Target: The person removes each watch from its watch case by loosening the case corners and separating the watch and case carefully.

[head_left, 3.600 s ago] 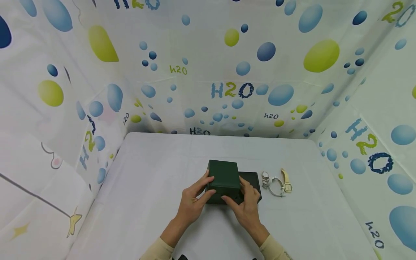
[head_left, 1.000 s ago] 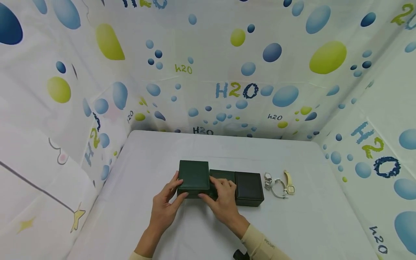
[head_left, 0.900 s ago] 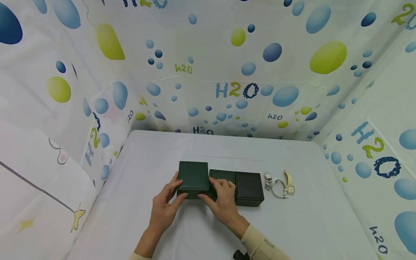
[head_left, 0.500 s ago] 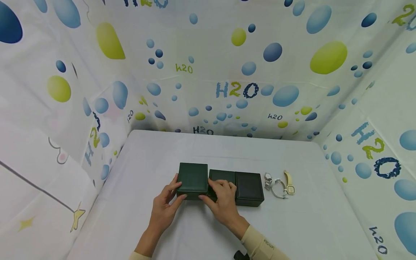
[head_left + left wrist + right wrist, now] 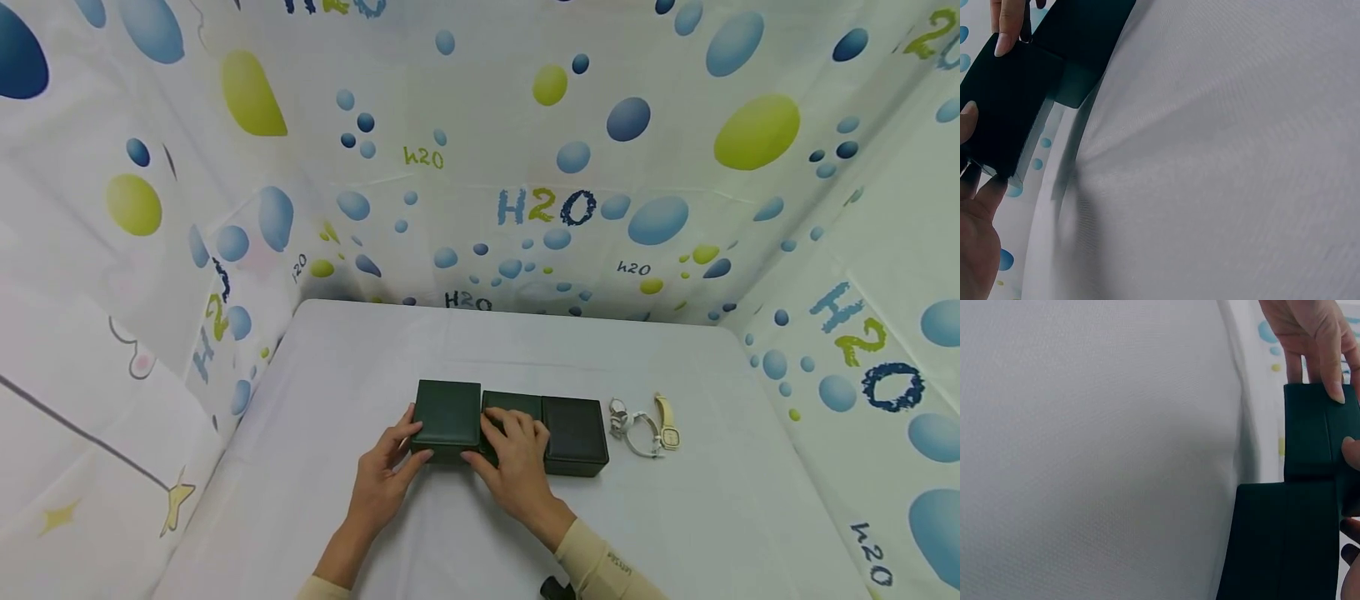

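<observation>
Both hands hold a dark green, square, lidded box (image 5: 447, 414) at the left end of a row of boxes. My left hand (image 5: 378, 482) grips its left side, thumb at the front and fingers along the side. My right hand (image 5: 516, 467) grips its right front corner, its fingers over a second dark green box (image 5: 517, 402), which they partly hide. A third box (image 5: 576, 433) with a black top stands against the second one. In the right wrist view, the held green box (image 5: 1310, 434) sits close beside its neighbour (image 5: 1285, 544). All lids are down.
Right of the boxes lie a silver watch (image 5: 618, 417), a watch with a pale open strap (image 5: 641, 446) and a gold watch (image 5: 667, 429). A white cloth (image 5: 360, 358) covers the table. Dotted curtains (image 5: 450, 108) rise behind and at both sides.
Since the oldest frame, both hands have carried the green box left, bringing the second box into view. Over the last second, it has come slightly lower and nearer. The watches have stayed put.
</observation>
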### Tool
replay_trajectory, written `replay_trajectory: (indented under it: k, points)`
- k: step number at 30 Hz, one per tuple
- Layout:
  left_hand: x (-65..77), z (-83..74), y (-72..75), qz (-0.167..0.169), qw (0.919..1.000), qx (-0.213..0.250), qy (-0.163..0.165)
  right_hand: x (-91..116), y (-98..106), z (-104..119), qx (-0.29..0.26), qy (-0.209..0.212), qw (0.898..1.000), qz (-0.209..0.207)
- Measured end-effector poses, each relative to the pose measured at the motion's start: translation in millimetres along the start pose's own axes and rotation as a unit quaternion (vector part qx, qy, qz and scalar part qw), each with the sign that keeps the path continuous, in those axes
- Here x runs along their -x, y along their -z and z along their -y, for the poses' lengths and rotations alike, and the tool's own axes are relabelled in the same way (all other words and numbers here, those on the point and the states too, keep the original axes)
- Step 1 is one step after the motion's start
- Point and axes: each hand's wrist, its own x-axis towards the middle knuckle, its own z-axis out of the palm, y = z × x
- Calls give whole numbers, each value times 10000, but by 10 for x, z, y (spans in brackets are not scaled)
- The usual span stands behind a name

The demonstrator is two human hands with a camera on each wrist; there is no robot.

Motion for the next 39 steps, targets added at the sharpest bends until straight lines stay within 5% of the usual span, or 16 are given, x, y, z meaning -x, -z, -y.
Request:
replay_trajectory:
  k: [10,39]
  points:
    - [-5,59,-37,-6,9999,108,101,26,-49,-66,350,-41,9993,74]
    - [27,169,-36,34,9989,255,398,11,-66,-83,264,98,9994,181]
